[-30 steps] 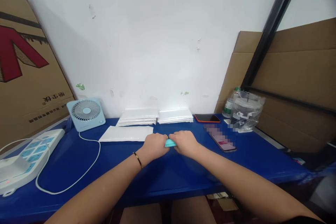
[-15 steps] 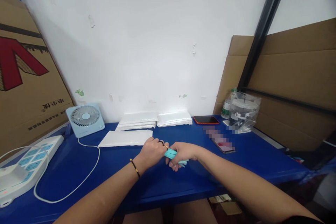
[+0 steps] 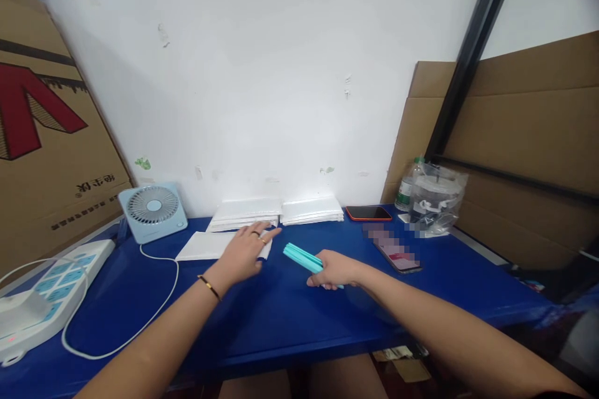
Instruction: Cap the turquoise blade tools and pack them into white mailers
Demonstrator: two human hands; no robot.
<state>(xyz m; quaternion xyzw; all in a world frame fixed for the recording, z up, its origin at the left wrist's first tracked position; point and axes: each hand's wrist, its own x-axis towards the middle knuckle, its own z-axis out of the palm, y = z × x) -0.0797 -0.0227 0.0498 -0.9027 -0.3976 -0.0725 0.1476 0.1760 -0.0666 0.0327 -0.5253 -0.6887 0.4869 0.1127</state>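
A bundle of thin turquoise strips (image 3: 302, 257) is gripped in my right hand (image 3: 337, 268), its far end pointing up and left. I cannot make out what kind of strips they are. My left hand (image 3: 243, 252) is empty, fingers spread, over the right part of a flat white packet (image 3: 201, 245). Whether it touches that packet is unclear. Behind it, two stacks of similar white packets, a left stack (image 3: 243, 209) and a right stack (image 3: 311, 210), lie against the wall.
On the left are a light blue fan (image 3: 153, 209) with a white cable and a power strip (image 3: 60, 290). A red-edged phone (image 3: 368, 213), a second phone (image 3: 397, 255), a bottle (image 3: 405, 190) and a bagged clear container (image 3: 437, 199) lie right. Cardboard flanks the blue table (image 3: 281, 324).
My left hand has let go of the turquoise strips and moved left and up over the single white packet, fingers now spread. My right hand keeps the bundle, now shown at greater length.
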